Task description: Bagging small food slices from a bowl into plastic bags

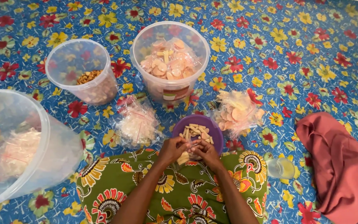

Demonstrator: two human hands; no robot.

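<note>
Purple bowl [197,129] of pale snack sticks sits just beyond the lap. Left hand [172,149] and right hand [206,151] meet together over its near rim, seemingly pinching a small clear packet of sticks [183,158]; working low over the bowl would catch spills.

The large clear plastic tub [17,145] runs off the left edge; joined hands [191,150] hide the small packet between them; the pink cloth [344,166] is cut off at right.
</note>
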